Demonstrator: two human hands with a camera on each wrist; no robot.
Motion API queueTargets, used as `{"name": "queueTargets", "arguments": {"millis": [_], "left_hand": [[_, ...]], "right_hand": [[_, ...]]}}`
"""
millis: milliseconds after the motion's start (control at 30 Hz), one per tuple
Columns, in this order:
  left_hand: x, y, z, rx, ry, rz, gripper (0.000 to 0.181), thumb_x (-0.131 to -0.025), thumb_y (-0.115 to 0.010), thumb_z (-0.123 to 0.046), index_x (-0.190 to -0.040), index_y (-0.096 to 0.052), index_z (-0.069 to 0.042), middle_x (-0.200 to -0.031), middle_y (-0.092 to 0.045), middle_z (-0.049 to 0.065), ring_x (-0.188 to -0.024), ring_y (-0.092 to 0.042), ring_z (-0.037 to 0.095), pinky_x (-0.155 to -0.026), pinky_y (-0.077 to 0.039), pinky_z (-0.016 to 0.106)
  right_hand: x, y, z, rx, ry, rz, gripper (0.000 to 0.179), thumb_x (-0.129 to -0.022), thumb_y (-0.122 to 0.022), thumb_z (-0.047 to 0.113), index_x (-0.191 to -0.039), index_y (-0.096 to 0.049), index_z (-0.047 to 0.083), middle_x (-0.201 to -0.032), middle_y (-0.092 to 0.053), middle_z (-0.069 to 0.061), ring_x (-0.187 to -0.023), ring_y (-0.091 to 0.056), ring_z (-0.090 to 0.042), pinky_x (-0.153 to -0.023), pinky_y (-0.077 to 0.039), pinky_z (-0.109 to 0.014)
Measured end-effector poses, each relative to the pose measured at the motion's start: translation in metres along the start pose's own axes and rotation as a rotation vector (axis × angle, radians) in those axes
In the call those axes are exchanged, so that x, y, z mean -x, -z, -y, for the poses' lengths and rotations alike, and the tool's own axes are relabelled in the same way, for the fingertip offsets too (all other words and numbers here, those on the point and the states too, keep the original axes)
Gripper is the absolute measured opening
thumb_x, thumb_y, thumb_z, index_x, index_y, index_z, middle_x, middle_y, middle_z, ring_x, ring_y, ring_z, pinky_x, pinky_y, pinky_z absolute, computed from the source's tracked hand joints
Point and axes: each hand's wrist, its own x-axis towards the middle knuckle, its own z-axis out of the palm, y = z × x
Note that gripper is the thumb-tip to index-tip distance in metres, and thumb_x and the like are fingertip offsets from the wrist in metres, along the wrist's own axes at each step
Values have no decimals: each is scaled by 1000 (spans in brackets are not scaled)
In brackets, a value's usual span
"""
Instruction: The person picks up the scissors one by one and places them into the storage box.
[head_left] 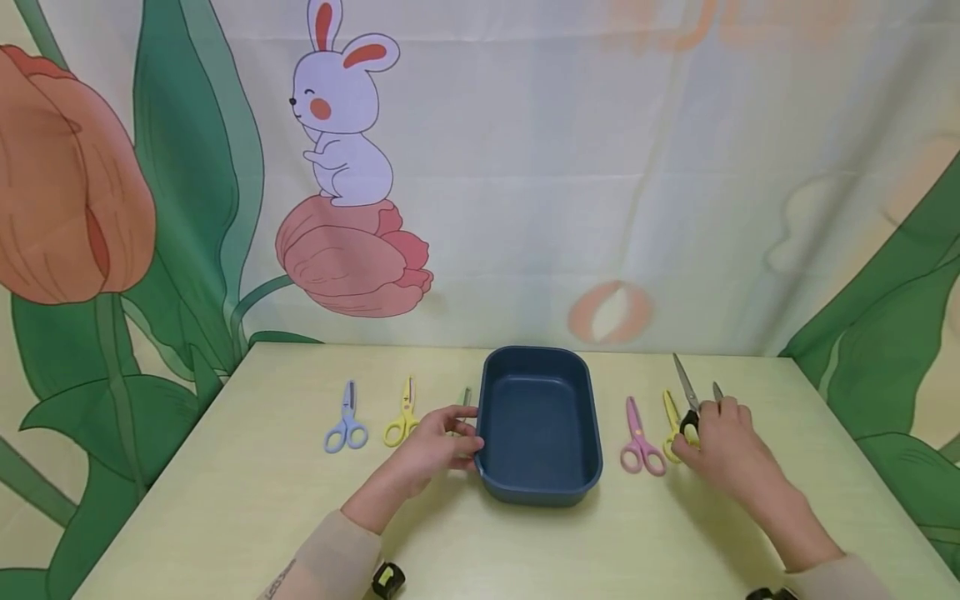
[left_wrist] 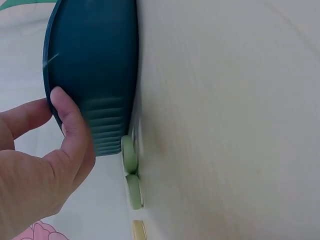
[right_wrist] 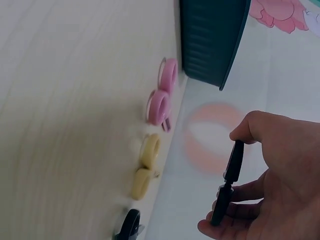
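My left hand (head_left: 437,444) grips the left wall of a dark blue rectangular tray (head_left: 538,495); in the left wrist view thumb and finger pinch its rim. Partly hidden behind that hand lie green scissors (left_wrist: 129,155), right beside the tray. On the right, my right hand (head_left: 731,446) holds black-handled scissors (right_wrist: 233,165) by the handles, raised above the table with the silver blade pointing away. Below it, a second black-handled pair (right_wrist: 131,224) lies on the table, mostly covered by the hand in the head view. Yellow scissors (head_left: 671,406) and pink scissors (head_left: 635,425) lie between hand and tray.
Left of the tray lie blue scissors (head_left: 348,408) and another yellow pair (head_left: 408,398). The pale wooden table (head_left: 465,558) ends at a printed cloth backdrop (head_left: 510,192) with a rabbit and tulips. The tray's inside is bare.
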Motion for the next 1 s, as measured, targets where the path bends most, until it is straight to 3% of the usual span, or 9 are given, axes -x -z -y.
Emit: {"name": "queueTargets", "arguments": {"millis": [167, 400, 733, 1000], "left_hand": [[-1, 0, -2, 10, 8, -2, 53, -94, -63, 11, -144, -46, 11, -106, -54, 17, -75, -62, 20, -69, -61, 32], [-3, 0, -3, 48, 57, -7, 56, -94, -65, 11, -146, -46, 6, -110, -54, 19, -77, -61, 21, -69, -60, 34], [-5, 1, -2, 78, 87, -22, 57, -92, -66, 10, -145, -46, 3, -111, -54, 20, -83, -59, 23, -66, -59, 32], [-6, 1, -3, 73, 99, -22, 56, -92, -66, 9, -145, -47, 2, -111, -53, 19, -83, -59, 24, -66, -59, 33]], "right_hand": [[-3, -1, 16, 10, 19, -20, 53, -93, -67, 27, -108, -49, -20, -103, -45, -34, -98, -45, -49, -77, -48, -59], [-4, -6, 40, 5, 34, -29, 55, -95, -65, 29, -116, -49, -20, -107, -45, -31, -102, -42, -46, -80, -49, -58], [-12, -11, 71, -18, 100, -64, 39, -93, -63, 26, -101, -52, -11, -100, -45, -25, -98, -45, -46, -76, -49, -53], [-18, -13, 97, 42, 136, -83, 42, -92, -68, 26, -101, -54, -13, -96, -46, -23, -92, -46, -43, -76, -50, -51]]}}
